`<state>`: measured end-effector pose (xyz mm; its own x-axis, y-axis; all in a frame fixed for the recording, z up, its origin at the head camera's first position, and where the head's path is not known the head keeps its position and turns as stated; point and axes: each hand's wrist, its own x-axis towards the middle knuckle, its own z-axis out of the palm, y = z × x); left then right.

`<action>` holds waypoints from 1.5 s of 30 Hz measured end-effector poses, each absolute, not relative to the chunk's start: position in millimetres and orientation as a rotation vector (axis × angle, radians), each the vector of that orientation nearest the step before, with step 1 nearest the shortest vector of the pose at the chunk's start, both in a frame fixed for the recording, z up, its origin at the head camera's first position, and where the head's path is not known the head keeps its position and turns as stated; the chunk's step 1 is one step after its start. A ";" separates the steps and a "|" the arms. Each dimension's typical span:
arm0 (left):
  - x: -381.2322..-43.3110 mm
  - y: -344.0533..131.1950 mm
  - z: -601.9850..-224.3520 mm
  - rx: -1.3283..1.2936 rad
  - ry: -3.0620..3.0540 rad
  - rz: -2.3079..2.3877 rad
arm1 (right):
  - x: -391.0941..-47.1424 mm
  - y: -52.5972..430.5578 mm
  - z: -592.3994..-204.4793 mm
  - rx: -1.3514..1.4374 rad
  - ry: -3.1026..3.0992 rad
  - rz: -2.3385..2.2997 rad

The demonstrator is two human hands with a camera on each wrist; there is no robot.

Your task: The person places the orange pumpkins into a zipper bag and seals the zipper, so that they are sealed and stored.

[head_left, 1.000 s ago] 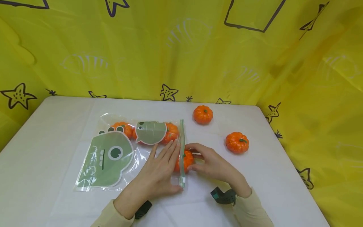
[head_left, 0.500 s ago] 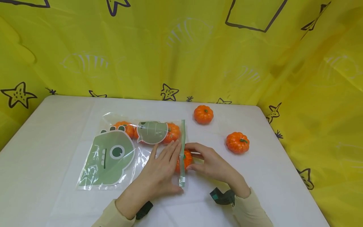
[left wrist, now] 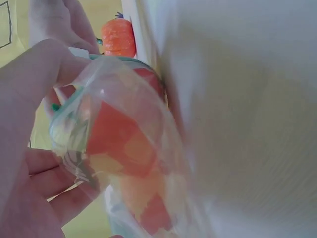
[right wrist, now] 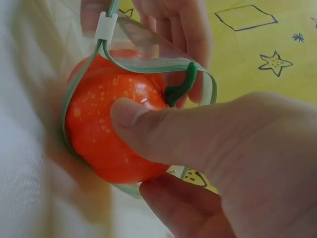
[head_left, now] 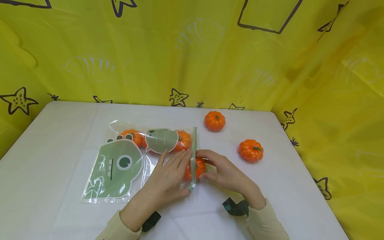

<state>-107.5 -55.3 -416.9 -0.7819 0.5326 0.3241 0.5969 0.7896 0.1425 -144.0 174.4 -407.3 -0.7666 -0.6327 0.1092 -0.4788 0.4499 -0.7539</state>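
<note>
A clear zip bag [head_left: 150, 166] with green cartoon prints lies flat on the table, several orange toy pumpkins showing through its film. My left hand [head_left: 168, 176] holds the bag near its mouth, fingers spread across the top film and thumb at the lower end of the green zip strip, by the white slider [right wrist: 106, 26]. At that mouth, my right hand [head_left: 222, 170] grips a toy pumpkin [right wrist: 119, 119] with thumb and fingers. The pumpkin is partly inside, its green stem by the strip in the right wrist view. Film blurs the bag's contents in the left wrist view.
Two more toy pumpkins stand apart on the white table [head_left: 270, 200]: one at the back [head_left: 214, 121] and one further right [head_left: 251, 151]. A yellow patterned curtain [head_left: 150, 50] hangs behind the table and along its sides.
My left thumb has drawn inward and up, bending the lower end of the zip strip around the pumpkin. My right hand stays almost in place with the pumpkin.
</note>
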 end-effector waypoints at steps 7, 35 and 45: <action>-107.0 -55.6 -413.0 -0.900 -2.753 -0.410 | -144.3 177.7 -408.5 -0.913 2.642 -1.101; -107.6 -55.3 -425.1 -0.816 -2.752 -0.309 | -147.0 183.4 -407.4 -0.736 2.441 -1.215; -109.1 -54.5 -422.9 -0.813 -2.760 -0.342 | -145.1 183.1 -409.2 -0.794 2.397 -1.216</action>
